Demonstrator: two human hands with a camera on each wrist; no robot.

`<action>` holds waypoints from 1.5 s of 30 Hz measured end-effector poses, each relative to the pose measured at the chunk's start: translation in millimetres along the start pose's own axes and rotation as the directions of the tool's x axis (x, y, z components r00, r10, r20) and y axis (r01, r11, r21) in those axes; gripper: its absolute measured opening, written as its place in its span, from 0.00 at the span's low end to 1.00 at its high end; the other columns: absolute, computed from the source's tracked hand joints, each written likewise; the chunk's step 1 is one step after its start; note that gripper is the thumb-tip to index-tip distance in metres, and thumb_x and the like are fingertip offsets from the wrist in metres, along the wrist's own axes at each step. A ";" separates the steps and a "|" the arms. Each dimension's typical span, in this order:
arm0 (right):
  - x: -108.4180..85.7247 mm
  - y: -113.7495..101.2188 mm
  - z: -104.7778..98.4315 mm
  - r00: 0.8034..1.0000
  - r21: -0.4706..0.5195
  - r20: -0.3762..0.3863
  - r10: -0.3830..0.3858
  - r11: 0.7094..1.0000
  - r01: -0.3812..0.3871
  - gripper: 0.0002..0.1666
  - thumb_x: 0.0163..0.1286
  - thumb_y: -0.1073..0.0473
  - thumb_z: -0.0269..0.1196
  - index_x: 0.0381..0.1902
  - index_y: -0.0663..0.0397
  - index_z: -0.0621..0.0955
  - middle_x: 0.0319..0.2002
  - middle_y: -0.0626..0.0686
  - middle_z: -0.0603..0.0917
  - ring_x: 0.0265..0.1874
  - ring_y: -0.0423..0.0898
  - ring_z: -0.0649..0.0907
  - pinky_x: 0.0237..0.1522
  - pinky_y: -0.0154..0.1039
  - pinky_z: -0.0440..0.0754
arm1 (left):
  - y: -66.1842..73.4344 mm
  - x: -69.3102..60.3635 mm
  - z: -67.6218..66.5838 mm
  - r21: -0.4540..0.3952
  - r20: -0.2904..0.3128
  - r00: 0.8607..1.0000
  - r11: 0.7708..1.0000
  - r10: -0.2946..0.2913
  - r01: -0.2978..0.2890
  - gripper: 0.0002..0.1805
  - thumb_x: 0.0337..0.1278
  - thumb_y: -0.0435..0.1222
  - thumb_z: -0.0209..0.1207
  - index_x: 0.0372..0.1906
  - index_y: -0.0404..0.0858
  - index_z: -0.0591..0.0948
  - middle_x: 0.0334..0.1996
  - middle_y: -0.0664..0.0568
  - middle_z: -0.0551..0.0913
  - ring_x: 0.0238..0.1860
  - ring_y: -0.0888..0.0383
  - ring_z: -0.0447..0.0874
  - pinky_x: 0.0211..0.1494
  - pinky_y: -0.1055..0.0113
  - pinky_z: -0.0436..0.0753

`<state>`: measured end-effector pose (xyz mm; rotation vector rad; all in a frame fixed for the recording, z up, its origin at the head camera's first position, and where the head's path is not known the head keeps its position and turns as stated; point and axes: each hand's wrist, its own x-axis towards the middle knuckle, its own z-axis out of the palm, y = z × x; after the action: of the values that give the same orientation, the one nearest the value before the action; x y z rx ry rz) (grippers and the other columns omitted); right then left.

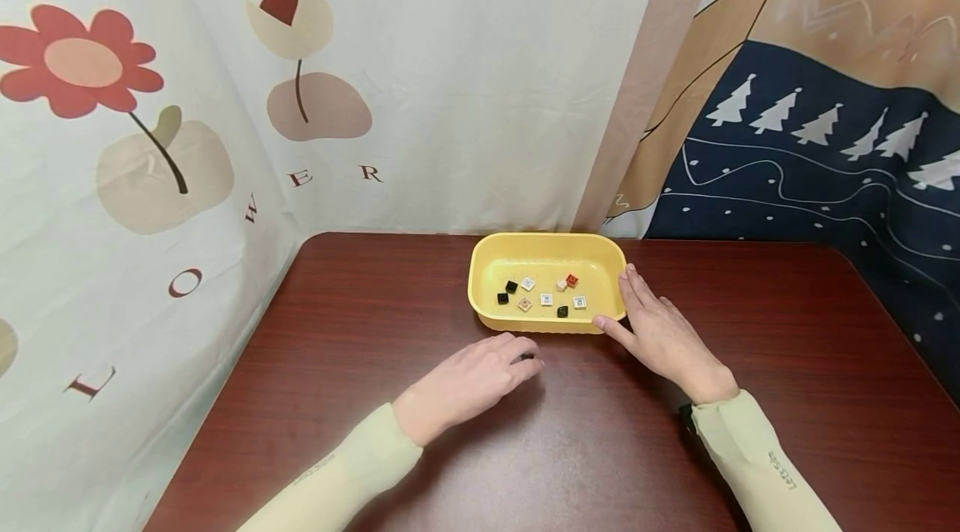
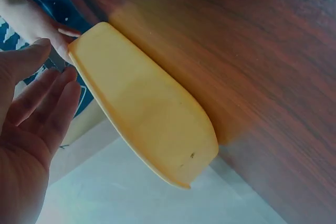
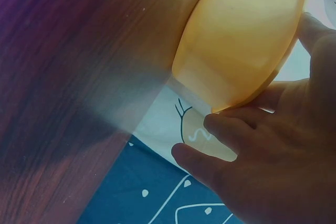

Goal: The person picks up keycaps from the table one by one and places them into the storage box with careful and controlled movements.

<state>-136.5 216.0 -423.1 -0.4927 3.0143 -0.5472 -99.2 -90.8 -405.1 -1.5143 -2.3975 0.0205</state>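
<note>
A yellow plastic tray [image 1: 483, 317] stands on the table, holding several small square pieces that look like keycaps. Among them are a black piece [image 1: 512, 287], a white piece [image 1: 546, 299] and an orange-red piece [image 1: 572, 280]. My left hand [image 1: 471, 375] is just in front of the tray, its fingers bent towards the thumb. A small black piece [image 1: 527, 356] shows between thumb and fingers, mostly hidden. My right hand [image 1: 663, 340] rests against the tray's right end, fingers fairly straight, thumb at the front rim. The right wrist view shows this hand [image 3: 273, 140] beside the tray's end wall [image 3: 199, 85].
The dark red-brown table [image 1: 360, 315] extends to both sides of the tray. Right behind it hangs a pale curtain [image 1: 465, 98] with flower prints. A navy cloth [image 1: 787, 148] with white trees hangs at the back right.
</note>
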 end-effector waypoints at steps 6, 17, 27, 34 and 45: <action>0.1 0.1 0.7 1.000 -0.002 -0.004 -0.004 1.000 0.004 0.56 0.79 0.31 0.51 0.79 0.74 0.53 0.81 0.69 0.48 0.79 0.65 0.55 0.72 0.68 0.60 | -5.6 0.6 -1.1 -0.048 -0.070 0.997 0.999 -0.028 0.025 0.19 0.62 0.27 0.66 0.57 0.42 0.85 0.54 0.50 0.83 0.55 0.55 0.83 0.63 0.66 0.78; 0.0 0.4 1.1 1.000 -0.001 -0.002 -0.004 1.000 0.004 0.56 0.78 0.30 0.50 0.79 0.74 0.53 0.81 0.69 0.48 0.79 0.65 0.56 0.71 0.69 0.60 | -17.6 8.1 -1.2 -0.170 -0.220 0.971 0.984 -0.093 0.056 0.16 0.65 0.26 0.66 0.55 0.38 0.85 0.52 0.47 0.82 0.54 0.53 0.82 0.62 0.65 0.79; 0.3 1.2 1.5 1.000 0.001 -0.004 -0.003 1.000 0.003 0.56 0.78 0.30 0.51 0.79 0.74 0.53 0.81 0.69 0.47 0.79 0.65 0.56 0.72 0.68 0.61 | -29.9 18.7 2.5 -0.209 -0.290 0.944 0.973 -0.154 0.095 0.13 0.65 0.27 0.66 0.53 0.36 0.85 0.51 0.45 0.83 0.53 0.51 0.83 0.62 0.65 0.80; 1.1 2.1 2.1 1.000 0.002 -0.007 -0.001 1.000 0.001 0.55 0.79 0.31 0.52 0.79 0.73 0.53 0.81 0.69 0.48 0.79 0.65 0.55 0.72 0.68 0.61 | -38.9 29.7 6.5 -0.254 -0.294 0.930 0.956 -0.220 0.146 0.14 0.63 0.27 0.68 0.53 0.39 0.87 0.50 0.47 0.82 0.50 0.54 0.83 0.57 0.67 0.81; 1.3 2.2 1.7 1.000 0.004 0.004 -0.001 1.000 0.001 0.57 0.78 0.29 0.50 0.79 0.73 0.53 0.81 0.69 0.48 0.79 0.65 0.56 0.72 0.69 0.60 | -48.7 50.8 10.2 -0.285 -0.263 0.919 0.934 -0.293 0.216 0.11 0.60 0.27 0.70 0.47 0.39 0.90 0.46 0.48 0.83 0.47 0.53 0.83 0.55 0.64 0.82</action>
<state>-138.3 217.0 -425.5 -0.4951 3.0094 -0.5510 -164.9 -65.9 -393.9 -1.1783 -2.3875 -0.5529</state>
